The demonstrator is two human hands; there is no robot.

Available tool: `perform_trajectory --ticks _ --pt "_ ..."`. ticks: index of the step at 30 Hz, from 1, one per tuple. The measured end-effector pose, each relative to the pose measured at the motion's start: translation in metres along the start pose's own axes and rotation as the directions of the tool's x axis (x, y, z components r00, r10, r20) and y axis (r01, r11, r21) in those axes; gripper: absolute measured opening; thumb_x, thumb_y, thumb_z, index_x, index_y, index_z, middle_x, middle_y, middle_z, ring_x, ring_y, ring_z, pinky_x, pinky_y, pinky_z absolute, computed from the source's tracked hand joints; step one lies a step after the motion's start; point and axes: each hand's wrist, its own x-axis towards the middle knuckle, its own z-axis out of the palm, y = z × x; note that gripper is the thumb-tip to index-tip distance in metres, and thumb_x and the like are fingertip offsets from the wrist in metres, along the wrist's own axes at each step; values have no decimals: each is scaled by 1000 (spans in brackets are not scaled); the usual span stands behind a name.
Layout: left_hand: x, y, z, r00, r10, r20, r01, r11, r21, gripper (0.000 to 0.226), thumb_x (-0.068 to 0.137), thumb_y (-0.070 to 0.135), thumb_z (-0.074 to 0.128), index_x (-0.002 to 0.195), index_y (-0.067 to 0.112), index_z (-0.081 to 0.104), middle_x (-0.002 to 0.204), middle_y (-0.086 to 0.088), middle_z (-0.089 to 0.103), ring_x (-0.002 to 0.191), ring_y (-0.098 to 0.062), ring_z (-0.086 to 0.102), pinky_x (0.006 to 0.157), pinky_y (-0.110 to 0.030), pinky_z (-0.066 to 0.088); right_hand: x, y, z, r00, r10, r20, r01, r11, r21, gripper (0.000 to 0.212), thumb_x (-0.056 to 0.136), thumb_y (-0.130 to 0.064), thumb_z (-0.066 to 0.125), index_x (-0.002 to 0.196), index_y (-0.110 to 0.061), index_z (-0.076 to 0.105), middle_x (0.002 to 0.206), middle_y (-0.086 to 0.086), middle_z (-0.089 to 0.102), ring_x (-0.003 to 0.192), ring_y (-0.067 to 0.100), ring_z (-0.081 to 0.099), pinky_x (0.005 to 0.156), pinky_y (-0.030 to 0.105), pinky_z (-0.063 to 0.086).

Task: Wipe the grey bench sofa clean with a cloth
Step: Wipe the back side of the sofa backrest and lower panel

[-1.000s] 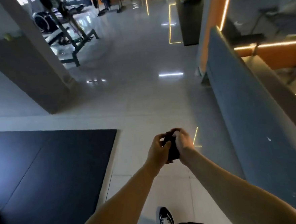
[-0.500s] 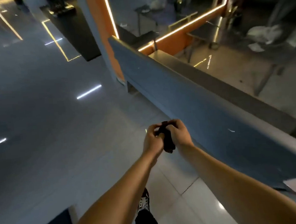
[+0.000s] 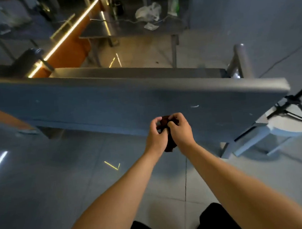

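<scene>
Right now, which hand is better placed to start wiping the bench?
Right, probably. The left hand and right hand both grip the cloth, but the right hand is nearer the white speck on the bench, which lies just up and right of it.

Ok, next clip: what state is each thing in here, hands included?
cloth, dark, bunched up, held between both hands.
left hand, fingers curled, gripping the cloth.
right hand, fingers curled, gripping the cloth.
grey bench sofa, not yet touched by the cloth; small white scrap lies on it.
round stool, standing at the sofa's end.
</scene>
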Motion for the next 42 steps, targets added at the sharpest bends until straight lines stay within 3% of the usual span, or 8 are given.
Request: perform_trajectory --ticks 11,15,19,23,27,30,37,42 --pt "91 -127 133 890 440 124 -447 894 39 39 87 4 61 112 33 56 112 13 62 102 4 58 84 -17 46 103 160 -78 902 -270 -338 266 962 -59 15 93 -13 52 96 -25 61 88 -5 66 74 6 59 58 17 44" --pt "118 -145 146 768 640 -26 -637 768 66 35 91 9 63 118 30 56 121 10 54 111 -9 55 92 -25 49 132 182 -89 735 -532 -421 485 846 -222 8 97 -17 57 95 -24 61 91 -8 62 80 6 59 69 23 47" --pt "137 -133 139 575 798 -180 -790 599 131 33 94 6 63 124 18 55 122 1 49 106 6 48 90 -5 38 152 175 -90 613 -646 -456 557 762 -330 10 101 -24 56 94 -20 61 90 -8 57 82 8 57 74 29 46" --pt "159 -119 137 509 826 -243 -822 550 147 37 97 10 63 132 16 55 129 -1 44 107 6 45 92 -6 36 164 171 -85 661 -632 -406 515 774 -367 17 104 -30 49 103 -17 59 97 -3 60 90 16 56 80 35 45" --pt "174 -106 158 524 831 -184 -811 554 190 52 92 18 71 140 24 49 142 -7 42 128 -25 47 102 -34 46 174 166 -88 710 -584 -394 494 811 -314 15 104 -27 47 109 -16 55 107 2 60 100 21 55 82 33 40" --pt "182 -102 171 482 846 -226 -798 531 287 54 88 19 75 137 21 52 137 -11 49 123 -33 51 92 -42 52 184 159 -93 741 -548 -388 455 835 -308 20 102 -22 48 118 -15 55 118 8 59 111 26 54 95 38 43" --pt "211 -104 190 394 912 -113 -780 397 483 42 84 11 74 123 22 66 117 -6 63 104 -32 62 64 -43 57 200 149 -93 782 -495 -379 442 869 -222 27 99 -25 54 126 -17 53 122 3 53 114 22 51 95 34 43" --pt "221 -143 213 468 853 230 -780 276 562 29 101 25 47 128 35 53 129 6 55 118 -17 56 84 -23 48 200 165 -90 784 -517 -342 462 855 -234 30 97 -22 57 128 -21 54 123 0 54 115 18 53 92 27 39"
